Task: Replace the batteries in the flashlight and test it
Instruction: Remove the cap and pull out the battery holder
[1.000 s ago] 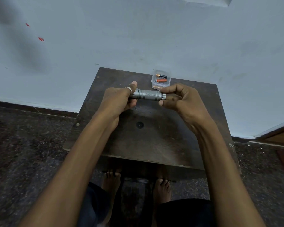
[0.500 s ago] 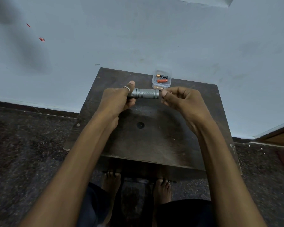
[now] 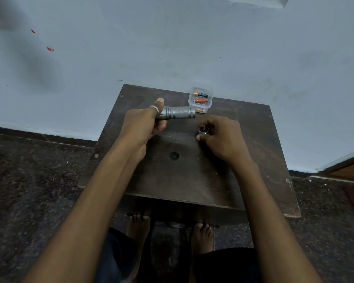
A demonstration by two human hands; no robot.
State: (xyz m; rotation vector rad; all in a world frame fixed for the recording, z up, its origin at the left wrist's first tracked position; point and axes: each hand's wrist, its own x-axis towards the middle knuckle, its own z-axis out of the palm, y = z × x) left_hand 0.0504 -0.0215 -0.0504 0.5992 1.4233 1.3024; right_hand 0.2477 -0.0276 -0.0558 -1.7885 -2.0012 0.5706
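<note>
Flashlight [image 3: 177,112], level over the counter [image 3: 182,180] toward 11 o'clock, has its head end clamped in the left grip [image 3: 143,124], tail pointing to 3 o'clock. At the counter's 12 o'clock edge sits a clear box [image 3: 209,105] holding batteries [image 3: 201,100]. Toward 2 o'clock, the end cap [image 3: 203,130] is pinched in the right grip [image 3: 221,135], low over the counter.

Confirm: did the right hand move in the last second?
Yes. The right hand pulled back from the battery box toward the person, taking the cap off the flashlight, down toward the table.
</note>
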